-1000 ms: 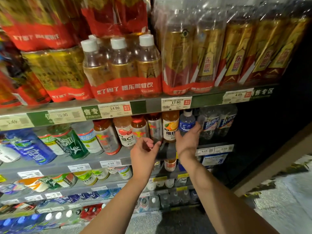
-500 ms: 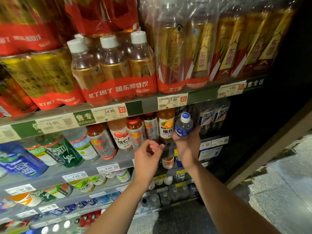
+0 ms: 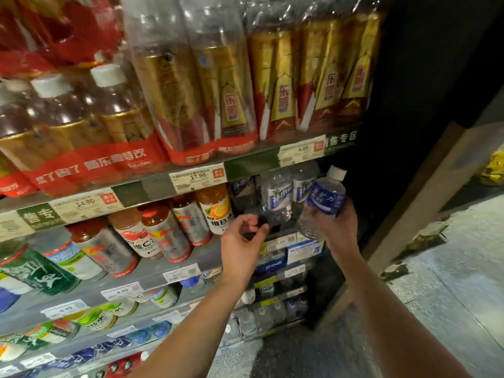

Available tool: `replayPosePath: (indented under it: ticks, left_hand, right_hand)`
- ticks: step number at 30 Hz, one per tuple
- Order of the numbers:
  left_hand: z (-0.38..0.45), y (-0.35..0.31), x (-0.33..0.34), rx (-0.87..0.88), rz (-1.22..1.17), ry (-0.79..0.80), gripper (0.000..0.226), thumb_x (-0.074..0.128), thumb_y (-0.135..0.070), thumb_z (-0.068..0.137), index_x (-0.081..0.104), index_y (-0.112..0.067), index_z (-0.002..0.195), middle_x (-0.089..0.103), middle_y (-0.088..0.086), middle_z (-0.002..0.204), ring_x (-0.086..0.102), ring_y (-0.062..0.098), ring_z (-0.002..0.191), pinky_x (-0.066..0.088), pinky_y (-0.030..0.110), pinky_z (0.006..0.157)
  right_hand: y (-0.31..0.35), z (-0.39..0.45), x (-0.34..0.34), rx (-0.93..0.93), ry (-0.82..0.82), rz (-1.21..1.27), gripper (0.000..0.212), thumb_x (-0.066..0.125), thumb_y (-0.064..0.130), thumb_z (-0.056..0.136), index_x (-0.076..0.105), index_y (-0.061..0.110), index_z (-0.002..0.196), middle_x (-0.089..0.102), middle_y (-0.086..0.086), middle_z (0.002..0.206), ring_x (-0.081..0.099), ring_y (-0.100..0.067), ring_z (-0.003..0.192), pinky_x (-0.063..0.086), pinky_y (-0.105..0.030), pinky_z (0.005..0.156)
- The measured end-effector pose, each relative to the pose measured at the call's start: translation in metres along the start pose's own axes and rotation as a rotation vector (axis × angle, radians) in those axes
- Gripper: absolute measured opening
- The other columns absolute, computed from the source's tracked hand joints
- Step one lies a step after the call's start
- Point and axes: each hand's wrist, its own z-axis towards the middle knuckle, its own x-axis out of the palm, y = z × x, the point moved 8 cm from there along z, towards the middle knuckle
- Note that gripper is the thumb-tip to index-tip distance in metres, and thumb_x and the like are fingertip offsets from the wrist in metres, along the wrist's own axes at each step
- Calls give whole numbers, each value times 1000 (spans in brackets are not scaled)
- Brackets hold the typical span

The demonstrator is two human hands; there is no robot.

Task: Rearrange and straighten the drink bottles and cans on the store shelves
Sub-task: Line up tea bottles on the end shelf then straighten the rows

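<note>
**Blue bottle off shelf, R hand**

At right end of shelving (image 3: pixel 169 184), top tier carries big shrink-wrapped gold-label packs (image 3: pixel 283 77); tier below has slanted vitamin drinks (image 3: pixel 215 211) left and clear bottles (image 3: pixel 276 197) right. Right hand (image 3: pixel 336 227) holds small blue-label bottle (image 3: pixel 326 196), white cap tilted right, just beside clear bottles, near shelf front. Left hand (image 3: pixel 241 242) hovers w/ fingers loosely curled, nothing in it.

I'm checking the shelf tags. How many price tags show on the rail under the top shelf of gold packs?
3: the 14.90 tag at left, the 17.90 tag in the middle, the 4.89 tag at right. More may lie beyond the left edge.
</note>
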Motion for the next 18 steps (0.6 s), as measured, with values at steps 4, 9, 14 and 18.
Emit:
replayPosePath:
  ticks: [4, 9, 14, 18]
  left_hand:
    - [12, -13, 24, 19, 77, -80, 40, 80, -22, 85, 63, -17, 122, 68, -7, 104, 65, 8, 98, 55, 21, 87]
    - [21, -20, 35, 12, 74, -157, 44, 83, -28, 82, 57, -27, 116, 66, -18, 102, 65, -1, 94, 57, 26, 84]
    - [20, -13, 20, -14, 90, -293, 53, 84, -37, 80, 58, -21, 123, 67, -12, 111, 64, -6, 94, 56, 18, 80]
    - [16, -12, 7, 5, 171, -403, 57, 84, -39, 80, 57, -18, 126, 67, -8, 117, 66, 4, 98, 51, 10, 79]
  right_hand:
    - [-7, 20, 12, 11, 161, -79, 44, 75, 1, 81, 56, 35, 101, 61, 8, 102, 59, -15, 98, 48, -29, 86]
    - [-15, 29, 15, 70, 219, -59, 60, 71, -5, 83, 48, 20, 132, 56, 3, 116, 55, -17, 110, 44, -23, 82]
    - [-23, 29, 32, 119, 348, 25, 58, 68, -16, 80, 48, 10, 128, 60, -12, 124, 58, -23, 111, 52, -28, 95]
    - [-29, 29, 41, 163, 444, -76, 56, 78, -4, 77, 50, 24, 118, 64, -1, 114, 62, -18, 106, 48, -43, 103]
